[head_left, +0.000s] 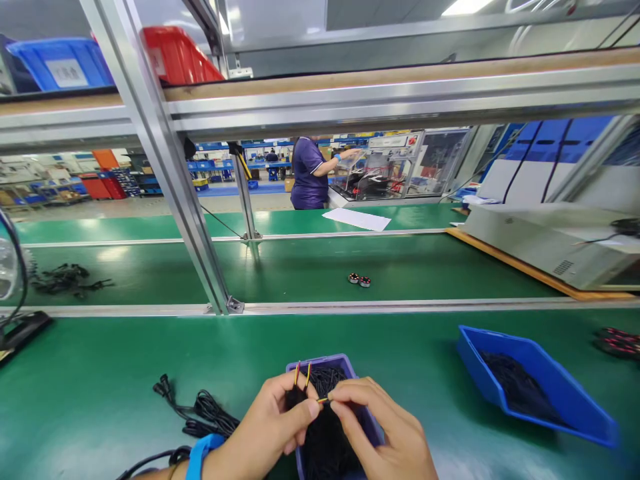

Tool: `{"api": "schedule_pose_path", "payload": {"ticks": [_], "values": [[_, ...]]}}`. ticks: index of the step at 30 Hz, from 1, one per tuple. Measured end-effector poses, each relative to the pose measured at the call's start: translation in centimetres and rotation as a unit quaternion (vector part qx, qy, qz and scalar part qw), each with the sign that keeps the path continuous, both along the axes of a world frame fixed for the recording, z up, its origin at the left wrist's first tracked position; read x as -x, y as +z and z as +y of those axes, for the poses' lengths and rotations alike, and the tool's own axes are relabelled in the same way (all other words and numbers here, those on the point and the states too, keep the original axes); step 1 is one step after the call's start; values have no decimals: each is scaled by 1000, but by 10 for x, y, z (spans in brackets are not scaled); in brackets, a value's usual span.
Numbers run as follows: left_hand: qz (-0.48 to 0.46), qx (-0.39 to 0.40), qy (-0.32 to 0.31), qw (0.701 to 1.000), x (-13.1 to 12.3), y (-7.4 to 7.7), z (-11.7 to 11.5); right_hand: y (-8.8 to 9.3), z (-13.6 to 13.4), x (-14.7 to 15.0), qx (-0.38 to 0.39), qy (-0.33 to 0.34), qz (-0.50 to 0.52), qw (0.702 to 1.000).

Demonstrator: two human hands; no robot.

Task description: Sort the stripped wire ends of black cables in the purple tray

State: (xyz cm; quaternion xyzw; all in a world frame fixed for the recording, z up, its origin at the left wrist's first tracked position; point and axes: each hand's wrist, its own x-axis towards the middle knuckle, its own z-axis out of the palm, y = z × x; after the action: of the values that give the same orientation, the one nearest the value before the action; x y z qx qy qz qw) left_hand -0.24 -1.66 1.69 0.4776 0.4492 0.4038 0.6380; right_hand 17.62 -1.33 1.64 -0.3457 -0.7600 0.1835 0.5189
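My left hand [273, 423], a blue band at its wrist, is closed on black cables whose thin red and yellow wire ends [308, 377] stick up past the fingers. Facing it, my right hand [387, 423] pinches a short wire end with a small dark piece on it, just right of my left thumb. Both hands are over a purple bin [345, 361], which holds many black cables [325, 443]. To the left on the green bench lies a coiled black cable [213, 413] with a connector; it runs behind my left forearm.
A tilted blue bin [560, 383] with black items stands at the right. Two small round parts [359, 280] sit on the middle belt, dark cables [70, 279] at its left. A metal post [170, 167] rises left of centre. Across the line, a person [307, 173] works at a machine.
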Motion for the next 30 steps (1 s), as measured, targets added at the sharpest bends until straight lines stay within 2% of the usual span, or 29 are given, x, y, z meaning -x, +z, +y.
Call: {"api": "schedule_pose_path", "payload": {"ticks": [2, 4, 6, 8, 10, 13, 15, 17, 21, 30], "values": [[-3, -4, 6, 1000, 0, -5, 0, -2, 1, 1, -29, -3, -8, 1000], [-10, -2, 10, 1000, 0, -7, 0, -5, 3, 0, -98, -4, -36, 995], [-15, 1, 8, 1000, 0, -6, -1, -7, 4, -3, -173, 1, -82, 982], [-18, 3, 4, 1000, 0, -3, -2, -9, 3, -5, -205, 16, -99, 974], [-26, 5, 2, 1000, 1, 1, -3, -9, 1, -6, -155, 18, -56, 986], [-39, 9, -9, 999, 3, 3, -5, -10, -2, -4, 22, -20, 62, 998], [-44, 7, -20, 999, 3, 3, -5, -11, -3, 0, 134, -30, 127, 982], [-46, 3, -27, 999, 3, 3, -5, -11, -4, 4, 200, -22, 177, 963], [-45, -2, -31, 998, 3, 5, -5, -8, -7, 11, 246, -29, 206, 947], [-44, 3, -28, 999, 3, 3, -5, -4, -7, 10, 241, -7, 172, 955]]}}
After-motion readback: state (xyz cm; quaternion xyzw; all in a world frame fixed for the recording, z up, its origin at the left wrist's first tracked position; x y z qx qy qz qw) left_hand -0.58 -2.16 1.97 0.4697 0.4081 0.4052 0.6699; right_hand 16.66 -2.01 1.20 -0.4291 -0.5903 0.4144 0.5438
